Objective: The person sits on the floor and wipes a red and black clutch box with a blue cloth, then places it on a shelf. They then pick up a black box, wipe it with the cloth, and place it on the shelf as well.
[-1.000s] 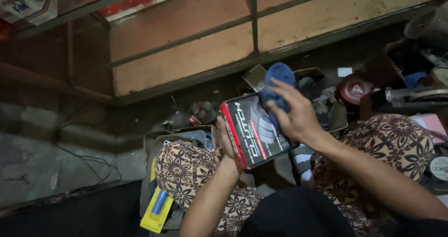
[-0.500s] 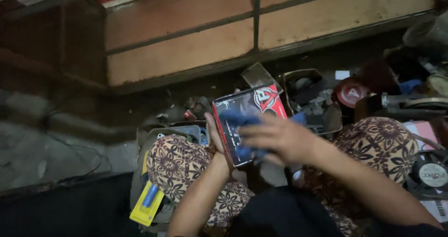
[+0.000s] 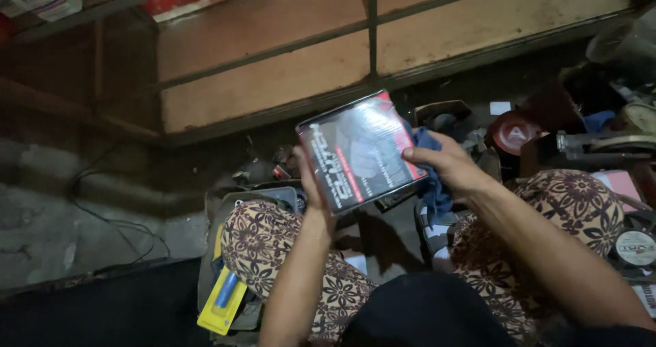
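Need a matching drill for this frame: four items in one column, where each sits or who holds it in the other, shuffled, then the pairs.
Items:
1. flat black-and-red shrink-wrapped box
2. blue cloth
3. yellow blister pack with a blue tool
4. small black fan with a round label

Places:
A. bunched behind the right hand
B. on the floor beside the left knee
C. far right, past the right knee
D. held up, its lower edge in the left hand

Pairs: 1-D, 2-A, 3-B, 4-C
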